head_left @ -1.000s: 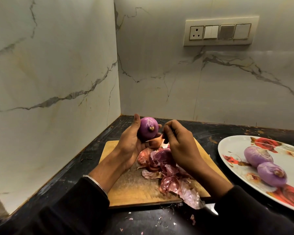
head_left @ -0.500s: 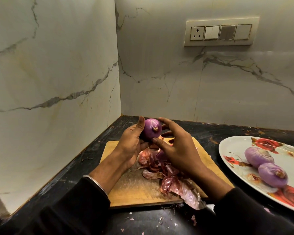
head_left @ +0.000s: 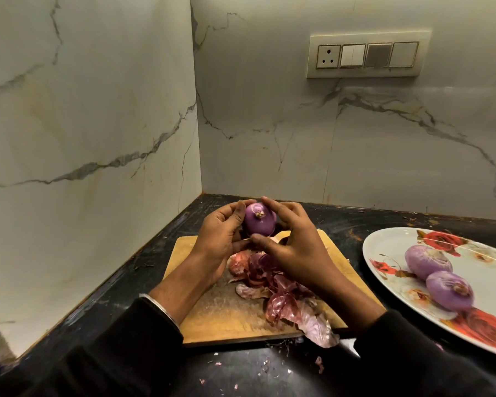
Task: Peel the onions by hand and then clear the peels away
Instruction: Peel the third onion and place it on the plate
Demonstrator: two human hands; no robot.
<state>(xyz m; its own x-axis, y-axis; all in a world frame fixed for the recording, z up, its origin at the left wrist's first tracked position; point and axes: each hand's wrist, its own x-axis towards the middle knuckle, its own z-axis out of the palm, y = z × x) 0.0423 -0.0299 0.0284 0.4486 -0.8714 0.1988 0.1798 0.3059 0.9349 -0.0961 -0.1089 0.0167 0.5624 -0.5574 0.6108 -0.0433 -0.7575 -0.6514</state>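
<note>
A peeled purple onion is held above the far end of a wooden cutting board, its root end facing me. My left hand cups it from the left with the thumb on top. From the right, my right hand curls around it, thumb under the onion and fingers over the top. A heap of reddish onion peels lies on the board below my hands. Two more peeled onions rest on a white flowered plate at the right.
The board sits on a black counter in a corner of two marble walls. Small peel scraps lie on the counter in front of the board. A switch panel is on the back wall.
My right hand has moved from beside the onion to wrap around it. The onion has been turned in my hands and now sits between both palms.
</note>
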